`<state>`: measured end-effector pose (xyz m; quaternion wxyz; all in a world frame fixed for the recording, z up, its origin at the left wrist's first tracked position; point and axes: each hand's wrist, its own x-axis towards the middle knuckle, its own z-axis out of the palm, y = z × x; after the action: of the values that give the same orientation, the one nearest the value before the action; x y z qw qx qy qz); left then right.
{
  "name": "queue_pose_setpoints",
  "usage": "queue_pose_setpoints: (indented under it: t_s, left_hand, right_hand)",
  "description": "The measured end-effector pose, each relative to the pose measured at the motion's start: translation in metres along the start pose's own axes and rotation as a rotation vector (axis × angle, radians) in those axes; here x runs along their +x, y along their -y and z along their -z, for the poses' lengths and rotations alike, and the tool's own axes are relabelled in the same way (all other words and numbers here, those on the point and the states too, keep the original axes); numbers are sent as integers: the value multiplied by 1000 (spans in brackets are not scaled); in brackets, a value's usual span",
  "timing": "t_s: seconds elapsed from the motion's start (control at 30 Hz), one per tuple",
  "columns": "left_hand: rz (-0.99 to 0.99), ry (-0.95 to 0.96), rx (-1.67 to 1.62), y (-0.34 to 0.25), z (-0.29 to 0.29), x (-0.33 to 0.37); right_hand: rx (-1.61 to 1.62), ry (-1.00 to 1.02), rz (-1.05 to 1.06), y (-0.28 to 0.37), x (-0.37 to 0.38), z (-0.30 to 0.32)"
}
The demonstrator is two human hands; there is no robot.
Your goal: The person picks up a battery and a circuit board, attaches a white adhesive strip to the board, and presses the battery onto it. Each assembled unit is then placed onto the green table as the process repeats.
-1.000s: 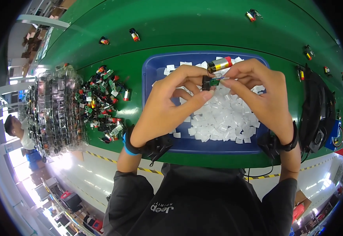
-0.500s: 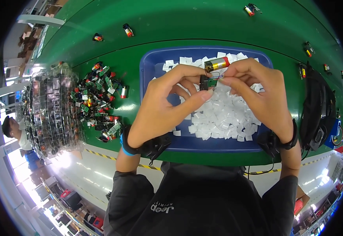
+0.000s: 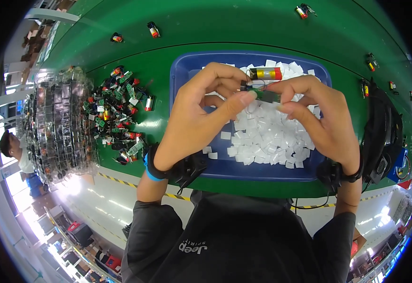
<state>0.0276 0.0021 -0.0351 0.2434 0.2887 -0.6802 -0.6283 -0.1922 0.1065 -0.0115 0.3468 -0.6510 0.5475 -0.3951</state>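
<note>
Green tabletop (image 3: 215, 28) is filling the upper view as I am looking down, from a distance, through the camera on a person's head. Two bare hands are meeting above a blue plastic tray (image 3: 180, 70) that is holding loose white squares (image 3: 267, 141). Between the hands, over the tray, a small green and dark circuit board (image 3: 266, 95) is being held, with a black part (image 3: 244, 87) at its left end. A gold, black and red battery cell (image 3: 266, 73) is lying crosswise just beyond the board, and thin wires (image 3: 263, 85) are curving between the two.

The left hand (image 3: 196, 108) is pinching the board's left end, thumb closed against fingers. The right hand (image 3: 324, 106) is bracketing the other end, thumb and forefinger slightly parted; I cannot tell whether they are gripping anything.

Judging by looks, I am expecting a light, stiff board, limp wires that could tear at their joints, and a heavier, smooth cell that might slip. I would be holding the board by its edges and supporting the cell's sleeve, so its weight is not tugging the wires.

At left, a heap of similar assemblies (image 3: 106, 114) is lying beside stacked clear plastic trays (image 3: 62, 122).
</note>
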Motion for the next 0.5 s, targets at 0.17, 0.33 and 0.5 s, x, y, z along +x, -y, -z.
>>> queue_pose_setpoints:
  t_s: [0.17, 0.33, 0.5]
  left_hand:
    - [-60, -21, 28, 2, 3, 1]
    - [-165, 95, 150, -1, 0, -1]
    - [-167, 88, 204, -2, -9, -4]
  right_hand:
    - [-10, 27, -115, -14, 8, 8]
    - [86, -220, -36, -8, 10, -11]
    - [64, -17, -21, -6, 10, -10]
